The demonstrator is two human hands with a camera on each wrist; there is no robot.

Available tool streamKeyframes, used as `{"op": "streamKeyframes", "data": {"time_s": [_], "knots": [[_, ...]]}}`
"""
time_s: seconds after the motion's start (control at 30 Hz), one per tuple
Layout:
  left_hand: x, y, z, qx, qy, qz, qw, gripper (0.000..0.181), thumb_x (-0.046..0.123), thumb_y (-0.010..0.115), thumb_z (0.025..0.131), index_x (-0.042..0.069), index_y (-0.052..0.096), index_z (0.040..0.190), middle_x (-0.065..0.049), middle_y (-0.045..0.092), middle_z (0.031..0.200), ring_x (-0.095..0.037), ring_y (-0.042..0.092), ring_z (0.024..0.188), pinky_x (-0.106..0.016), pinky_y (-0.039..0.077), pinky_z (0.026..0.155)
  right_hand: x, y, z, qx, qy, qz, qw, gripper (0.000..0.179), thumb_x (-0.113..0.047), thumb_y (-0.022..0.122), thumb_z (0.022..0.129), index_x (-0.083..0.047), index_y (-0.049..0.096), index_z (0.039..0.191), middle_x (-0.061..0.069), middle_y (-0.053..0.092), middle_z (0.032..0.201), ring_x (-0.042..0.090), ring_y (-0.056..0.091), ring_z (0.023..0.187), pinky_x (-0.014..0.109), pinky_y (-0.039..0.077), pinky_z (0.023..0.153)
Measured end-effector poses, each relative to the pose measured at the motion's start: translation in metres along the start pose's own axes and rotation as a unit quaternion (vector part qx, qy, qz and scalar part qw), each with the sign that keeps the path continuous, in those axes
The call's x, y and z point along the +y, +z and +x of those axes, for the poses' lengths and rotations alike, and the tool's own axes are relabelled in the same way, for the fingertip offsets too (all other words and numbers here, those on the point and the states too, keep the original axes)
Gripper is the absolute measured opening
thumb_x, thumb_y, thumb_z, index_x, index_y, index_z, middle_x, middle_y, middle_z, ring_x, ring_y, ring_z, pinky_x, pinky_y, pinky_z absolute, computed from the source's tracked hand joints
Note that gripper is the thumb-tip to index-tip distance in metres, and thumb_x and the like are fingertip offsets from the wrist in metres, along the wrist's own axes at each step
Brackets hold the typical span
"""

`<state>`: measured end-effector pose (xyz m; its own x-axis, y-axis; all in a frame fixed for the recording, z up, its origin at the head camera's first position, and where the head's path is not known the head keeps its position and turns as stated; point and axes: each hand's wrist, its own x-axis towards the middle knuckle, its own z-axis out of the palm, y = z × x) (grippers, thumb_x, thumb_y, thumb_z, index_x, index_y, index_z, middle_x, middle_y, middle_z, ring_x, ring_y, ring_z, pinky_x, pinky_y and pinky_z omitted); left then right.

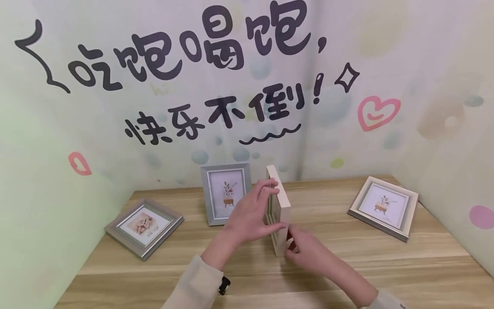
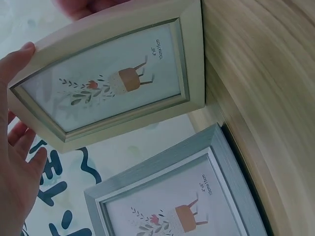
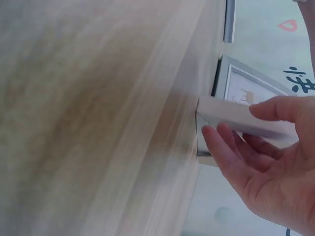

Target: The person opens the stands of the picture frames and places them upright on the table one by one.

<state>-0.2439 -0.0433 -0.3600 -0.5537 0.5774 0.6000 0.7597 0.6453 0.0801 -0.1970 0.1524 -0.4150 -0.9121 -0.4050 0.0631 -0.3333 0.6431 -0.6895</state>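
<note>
A wall (image 1: 332,163) printed with dark lettering stood behind the wood-grained surface (image 1: 424,274) in the head view, where the cream frame (image 1: 284,199) stood edge-on near the middle between both hands. The fingers and thumb of the left hand (image 1: 251,214) clamped its top and near edge; those of the right hand (image 1: 312,253) were bent around its back and lower near edge. On so narrow a base, it could topple if both let go unevenly, and a leftward swing might knock the gray-blue frame (image 1: 221,191) standing close by. The silver frame (image 1: 386,204) and the taupe frame (image 1: 143,225), well apart, seemed safer. Blur softened the right hand. The left wrist view showed the plant print, turned mostly away in the head view; one could not tell how firmly the fingers behind the edge pressed, and a weak pinch might slip. The gray-blue frame was cut off below. In the right wrist view, the thumb lay on the side edge, the fingers at the back; whether every fingertip touched, or a stand was folded out, could not be told.
</note>
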Motion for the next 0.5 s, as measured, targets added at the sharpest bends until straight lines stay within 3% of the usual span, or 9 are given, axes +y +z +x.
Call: {"op": "streamKeyframes", "data": {"time_s": [0.13, 0.27, 0.37, 0.5], "knots": [[-0.005, -0.005, -0.004, 0.002, 0.011, -0.002, 0.9999, 0.078, 0.047, 0.085, 0.074, 0.007, 0.046, 0.130, -0.006, 0.043, 0.146, -0.018, 0.059, 0.114, -0.025, 0.056, 0.085, -0.004, -0.004, 0.004, 0.022, 0.008, 0.015, 0.9996, 0.038, -0.002, 0.063, 0.086, 0.001, 0.053, 0.123, 0.013, 0.065, 0.114, 0.019, 0.065, 0.092, 0.025, 0.056, 0.070], [-0.010, -0.008, -0.006, 0.009, 0.015, -0.009, 0.9998, 0.078, 0.044, 0.087, 0.073, 0.006, 0.047, 0.128, -0.006, 0.045, 0.144, -0.020, 0.058, 0.122, -0.026, 0.055, 0.095, -0.009, -0.011, 0.013, 0.081, 0.019, 0.056, 0.9950, 0.034, -0.001, 0.062, 0.092, 0.001, 0.054, 0.125, 0.018, 0.062, 0.123, 0.026, 0.066, 0.103, 0.033, 0.061, 0.080], [-0.013, -0.009, -0.006, 0.013, 0.018, -0.023, 0.9995, 0.077, 0.041, 0.088, 0.072, 0.006, 0.047, 0.127, -0.006, 0.046, 0.143, -0.021, 0.057, 0.125, -0.027, 0.054, 0.099, -0.010, -0.017, 0.022, 0.112, 0.008, 0.070, 0.9911, 0.034, -0.003, 0.062, 0.095, 0.002, 0.054, 0.127, 0.021, 0.060, 0.129, 0.035, 0.063, 0.113, 0.041, 0.060, 0.089], [-0.013, -0.007, -0.007, 0.007, 0.020, -0.047, 0.9987, 0.075, 0.040, 0.087, 0.075, 0.006, 0.046, 0.128, -0.007, 0.045, 0.144, -0.021, 0.055, 0.129, -0.028, 0.053, 0.099, -0.010, -0.023, 0.030, 0.124, -0.012, 0.062, 0.9902, 0.040, -0.005, 0.061, 0.096, 0.002, 0.052, 0.134, 0.021, 0.058, 0.136, 0.041, 0.058, 0.124, 0.049, 0.056, 0.097]]}}
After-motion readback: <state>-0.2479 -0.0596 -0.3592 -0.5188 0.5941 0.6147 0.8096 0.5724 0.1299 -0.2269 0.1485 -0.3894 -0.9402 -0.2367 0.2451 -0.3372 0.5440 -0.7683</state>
